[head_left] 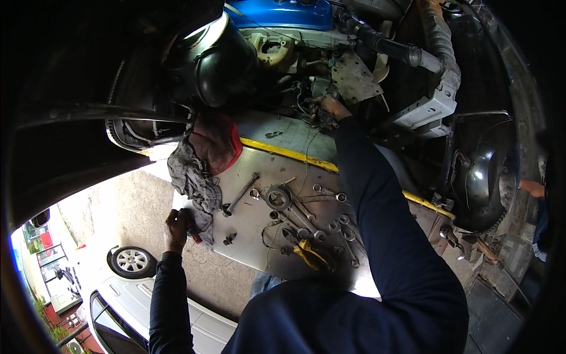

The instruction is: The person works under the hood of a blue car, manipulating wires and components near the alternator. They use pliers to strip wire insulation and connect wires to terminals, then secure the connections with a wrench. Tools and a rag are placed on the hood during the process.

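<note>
Engine part (321, 88), grey and rounded, sits beyond the yellow strip (289, 152), just past the nearer right hand (331, 109); its long axis escapes me. Left hand (177, 231) is well apart, this side of the strip. I cannot tell what either hand's fingers grip.

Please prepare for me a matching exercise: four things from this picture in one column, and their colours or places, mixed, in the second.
Things:
1. pliers
2. engine cover
3. crumpled rag
4. right hand

Descriptions:
A. among the engine parts
B. grey
C. yellow-handled
D. blue

Pairs: 1-C, 2-D, 3-B, 4-A
</note>
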A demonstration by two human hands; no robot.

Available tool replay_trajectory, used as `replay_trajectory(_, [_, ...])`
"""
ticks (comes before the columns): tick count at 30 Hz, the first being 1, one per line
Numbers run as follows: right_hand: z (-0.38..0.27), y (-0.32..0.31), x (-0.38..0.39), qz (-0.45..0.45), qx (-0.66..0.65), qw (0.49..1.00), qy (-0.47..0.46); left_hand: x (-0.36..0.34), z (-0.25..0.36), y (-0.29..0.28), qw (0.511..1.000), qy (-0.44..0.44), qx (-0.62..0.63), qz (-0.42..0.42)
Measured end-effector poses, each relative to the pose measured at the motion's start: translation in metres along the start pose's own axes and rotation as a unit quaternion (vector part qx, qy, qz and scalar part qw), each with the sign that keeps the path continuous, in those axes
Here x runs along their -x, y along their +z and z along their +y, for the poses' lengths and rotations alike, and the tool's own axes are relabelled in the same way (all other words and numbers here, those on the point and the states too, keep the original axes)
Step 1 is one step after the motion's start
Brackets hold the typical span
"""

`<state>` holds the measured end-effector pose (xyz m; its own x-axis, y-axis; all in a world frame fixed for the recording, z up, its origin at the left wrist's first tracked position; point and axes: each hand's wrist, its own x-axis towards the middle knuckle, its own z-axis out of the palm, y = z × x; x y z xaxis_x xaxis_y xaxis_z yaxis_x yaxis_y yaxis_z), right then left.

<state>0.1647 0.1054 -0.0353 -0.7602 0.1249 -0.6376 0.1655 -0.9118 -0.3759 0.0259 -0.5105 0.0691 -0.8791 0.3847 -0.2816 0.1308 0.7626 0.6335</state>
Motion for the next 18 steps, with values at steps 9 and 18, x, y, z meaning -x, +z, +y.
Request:
replay_trajectory(9, [-0.0002, -0.0007, -0.0064, 0.015, 0.004, 1.000, -0.001, -0.0013, -0.0057, 0.0008, 1.000, 0.010, 0.021, 0.000])
replay_trajectory(18, [0.0014, 0.0009, -0.0059, 0.006, -0.006, 1.000, -0.001, 0.0004, -0.0051, 0.0022, 1.000, -0.005, 0.030, 0.007])
